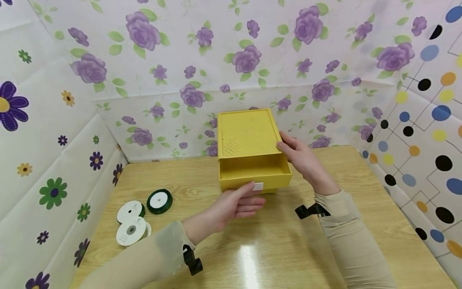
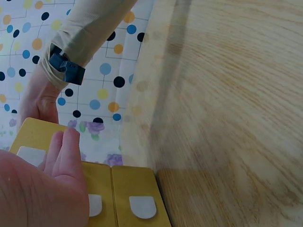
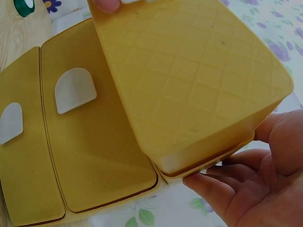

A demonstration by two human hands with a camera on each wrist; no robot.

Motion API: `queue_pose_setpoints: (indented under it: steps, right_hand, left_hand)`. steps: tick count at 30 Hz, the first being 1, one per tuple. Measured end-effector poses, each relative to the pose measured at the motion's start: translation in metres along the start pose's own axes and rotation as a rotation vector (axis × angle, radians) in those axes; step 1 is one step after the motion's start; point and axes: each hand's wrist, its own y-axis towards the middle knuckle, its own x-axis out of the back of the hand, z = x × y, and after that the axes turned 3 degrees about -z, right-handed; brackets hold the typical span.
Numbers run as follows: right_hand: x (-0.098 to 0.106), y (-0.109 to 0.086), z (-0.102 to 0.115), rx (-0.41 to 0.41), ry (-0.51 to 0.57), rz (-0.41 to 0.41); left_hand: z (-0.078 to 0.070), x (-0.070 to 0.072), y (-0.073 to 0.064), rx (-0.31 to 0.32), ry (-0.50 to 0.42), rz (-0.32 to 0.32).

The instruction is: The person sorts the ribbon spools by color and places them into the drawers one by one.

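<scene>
A small yellow drawer box point(image 1: 249, 132) stands against the back wall, its top drawer point(image 1: 231, 182) pulled partway out. Nothing shows inside the visible part of that drawer. My left hand point(image 1: 231, 206) is at the drawer front, thumb by the white handle point(image 1: 258, 186) and the other fingers extended below it. Whether the thumb presses the handle is hard to tell. My right hand point(image 1: 301, 158) holds the box at its upper right edge, thumb on top and fingers along the side point(image 3: 213, 189). Two lower drawers with white handles point(image 3: 75, 90) are closed.
On the table's left side lie several ribbon spools: a dark green one point(image 1: 159, 201) and white-faced ones point(image 1: 131, 230). A flowered cloth wall point(image 1: 180, 72) rises behind the box. Patterned side walls point(image 1: 426, 160) border the wooden table point(image 1: 288, 249).
</scene>
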Motion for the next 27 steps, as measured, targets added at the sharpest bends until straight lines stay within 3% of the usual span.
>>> queue_pose_setpoints:
  steps: [27]
  right_hand:
    - [-0.001,0.002,0.000,-0.025,-0.016,-0.021]
  left_hand:
    - [0.009,-0.012,-0.021,0.053,-0.021,0.017]
